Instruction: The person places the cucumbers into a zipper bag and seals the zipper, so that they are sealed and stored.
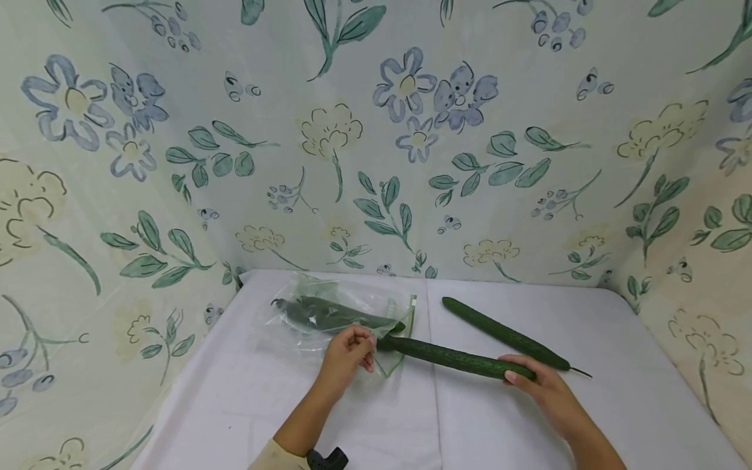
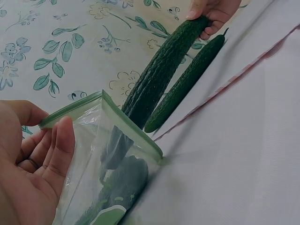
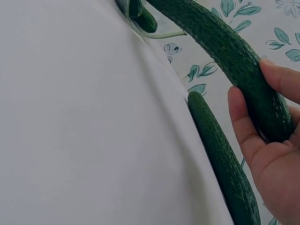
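A long dark green cucumber (image 1: 452,357) is gripped near its right end by my right hand (image 1: 543,388). Its other end reaches into the mouth of a clear zip bag (image 1: 305,339) with a green edge. My left hand (image 1: 348,356) pinches the bag's rim between thumb and fingers, as the left wrist view shows at the green edge (image 2: 70,110). Inside the bag lie other cucumbers (image 1: 329,312), partly blurred by the plastic. Another cucumber (image 1: 499,329) with a thin stem lies on the table, behind the held one.
A white cloth covers the table (image 1: 499,431), with a crease down its middle. Floral curtains (image 1: 411,196) hang close behind the table and at both sides.
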`<state>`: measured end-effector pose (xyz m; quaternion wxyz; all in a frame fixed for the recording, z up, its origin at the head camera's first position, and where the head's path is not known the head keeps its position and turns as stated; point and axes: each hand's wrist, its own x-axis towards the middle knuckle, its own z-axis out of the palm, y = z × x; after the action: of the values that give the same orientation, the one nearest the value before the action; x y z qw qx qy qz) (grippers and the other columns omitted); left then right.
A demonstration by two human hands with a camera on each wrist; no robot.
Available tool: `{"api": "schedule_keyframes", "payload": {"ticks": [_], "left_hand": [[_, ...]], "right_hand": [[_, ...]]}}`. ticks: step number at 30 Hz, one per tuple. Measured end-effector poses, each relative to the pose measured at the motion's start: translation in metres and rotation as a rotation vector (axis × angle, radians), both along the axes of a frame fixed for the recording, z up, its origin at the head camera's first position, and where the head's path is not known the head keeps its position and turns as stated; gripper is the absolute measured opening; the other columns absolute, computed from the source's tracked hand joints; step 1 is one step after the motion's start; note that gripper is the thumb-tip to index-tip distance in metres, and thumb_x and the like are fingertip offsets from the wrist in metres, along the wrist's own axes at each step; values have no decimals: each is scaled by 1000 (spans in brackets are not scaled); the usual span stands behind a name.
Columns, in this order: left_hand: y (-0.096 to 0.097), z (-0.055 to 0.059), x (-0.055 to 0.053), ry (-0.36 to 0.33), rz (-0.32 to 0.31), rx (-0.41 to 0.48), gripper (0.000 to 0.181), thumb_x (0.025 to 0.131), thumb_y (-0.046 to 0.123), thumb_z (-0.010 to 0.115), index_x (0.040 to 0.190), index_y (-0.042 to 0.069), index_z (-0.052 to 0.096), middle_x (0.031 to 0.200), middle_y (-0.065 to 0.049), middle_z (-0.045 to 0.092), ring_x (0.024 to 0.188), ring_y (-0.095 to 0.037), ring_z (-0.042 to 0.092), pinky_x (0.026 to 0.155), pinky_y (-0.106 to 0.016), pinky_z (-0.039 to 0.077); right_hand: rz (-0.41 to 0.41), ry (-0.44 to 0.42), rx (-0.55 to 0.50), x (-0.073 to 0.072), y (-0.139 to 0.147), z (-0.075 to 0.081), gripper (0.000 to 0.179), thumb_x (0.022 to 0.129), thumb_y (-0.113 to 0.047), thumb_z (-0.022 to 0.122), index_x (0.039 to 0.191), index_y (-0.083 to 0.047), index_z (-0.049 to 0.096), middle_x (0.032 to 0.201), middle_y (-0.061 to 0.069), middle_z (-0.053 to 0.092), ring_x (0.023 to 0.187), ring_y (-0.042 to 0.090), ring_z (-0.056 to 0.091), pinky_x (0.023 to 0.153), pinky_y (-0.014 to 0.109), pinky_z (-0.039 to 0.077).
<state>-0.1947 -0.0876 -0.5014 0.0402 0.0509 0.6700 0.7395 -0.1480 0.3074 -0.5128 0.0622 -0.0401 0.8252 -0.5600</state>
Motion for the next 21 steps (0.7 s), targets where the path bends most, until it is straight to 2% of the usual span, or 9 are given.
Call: {"api": "schedule_keyframes", "payload": {"ticks": [8,14,21], "left_hand": [[0,0,1,1,1,1,18,95,6,67,104,-7,58,80,-7,61,63,-13,60,55,-24,59],[0,1,0,4,2,-6,17,95,6,66,103,-6,59,79,-6,62,63,-14,60,55,-24,59],[2,2,1,-6,1,-1,18,95,6,67,103,-7,59,79,-5,61,63,-14,60,54,-24,59]], "right_hand": [[-9,-18,-39,-5,-13,-2,47,98,-25,66,139,-3,57,117,-6,66,99,8,68,84,23,57],[-17,-38,-55,-11,-23,-5,48,97,-25,68,139,-3,57,119,-6,65,100,9,68,86,23,57],[0,-39,-57,-12,-33,-6,48,98,-26,67,138,-3,57,124,4,64,101,9,68,87,23,57]]}}
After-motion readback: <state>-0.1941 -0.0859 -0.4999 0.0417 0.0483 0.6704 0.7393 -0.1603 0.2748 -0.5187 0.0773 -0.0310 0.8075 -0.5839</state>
